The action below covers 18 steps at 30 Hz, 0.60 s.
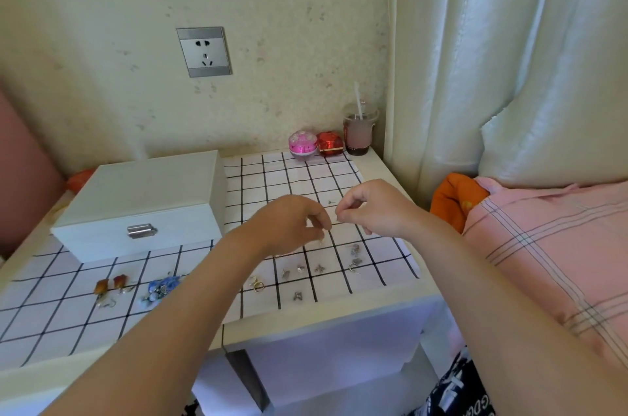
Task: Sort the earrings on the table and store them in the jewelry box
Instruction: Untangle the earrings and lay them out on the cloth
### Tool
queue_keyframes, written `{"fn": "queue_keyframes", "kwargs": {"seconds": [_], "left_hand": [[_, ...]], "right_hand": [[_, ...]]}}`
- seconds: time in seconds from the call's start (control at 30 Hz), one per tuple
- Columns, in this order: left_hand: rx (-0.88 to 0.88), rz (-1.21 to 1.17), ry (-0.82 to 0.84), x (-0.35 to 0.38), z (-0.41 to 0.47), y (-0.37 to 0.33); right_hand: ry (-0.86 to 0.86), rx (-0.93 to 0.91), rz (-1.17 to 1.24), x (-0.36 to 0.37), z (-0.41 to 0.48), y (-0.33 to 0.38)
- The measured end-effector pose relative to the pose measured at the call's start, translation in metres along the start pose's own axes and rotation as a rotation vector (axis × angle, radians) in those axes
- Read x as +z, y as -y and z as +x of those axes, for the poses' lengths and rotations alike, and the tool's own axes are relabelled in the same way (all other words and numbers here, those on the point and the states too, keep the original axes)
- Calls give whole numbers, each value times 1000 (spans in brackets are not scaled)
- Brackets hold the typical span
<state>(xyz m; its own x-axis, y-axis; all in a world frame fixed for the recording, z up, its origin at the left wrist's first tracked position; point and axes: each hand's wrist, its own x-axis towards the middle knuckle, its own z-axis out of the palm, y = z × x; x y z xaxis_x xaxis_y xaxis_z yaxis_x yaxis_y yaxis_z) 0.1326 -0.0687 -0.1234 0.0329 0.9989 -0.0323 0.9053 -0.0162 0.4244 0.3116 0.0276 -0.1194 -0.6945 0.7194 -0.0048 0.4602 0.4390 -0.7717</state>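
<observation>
Both grips are up right of the jewelry box [136, 204]: left hand [292, 225] and right hand [370, 208] nearly touching, fingertips drawn together. Whether they pinch anything, I can't tell. Earrings [300, 268] lie on the table [339, 313] just beneath, right of the box's front.

We see a grey wall socket [204, 52], a pink round tin [302, 144] just beside a red jar [330, 143], a clear lidded cup with straw [359, 130], pink plaid bedding [543, 245] right.
</observation>
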Motion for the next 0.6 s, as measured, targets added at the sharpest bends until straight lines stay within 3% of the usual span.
{"fn": "queue_keyframes", "kwargs": {"seconds": [0.4,0.6], "left_hand": [[-30,264,158,12,-15,-3],[-38,212,141,17,-14,-2]], "right_hand": [[290,-15,-273,25,1,8],[354,11,-323,26,1,8]]}}
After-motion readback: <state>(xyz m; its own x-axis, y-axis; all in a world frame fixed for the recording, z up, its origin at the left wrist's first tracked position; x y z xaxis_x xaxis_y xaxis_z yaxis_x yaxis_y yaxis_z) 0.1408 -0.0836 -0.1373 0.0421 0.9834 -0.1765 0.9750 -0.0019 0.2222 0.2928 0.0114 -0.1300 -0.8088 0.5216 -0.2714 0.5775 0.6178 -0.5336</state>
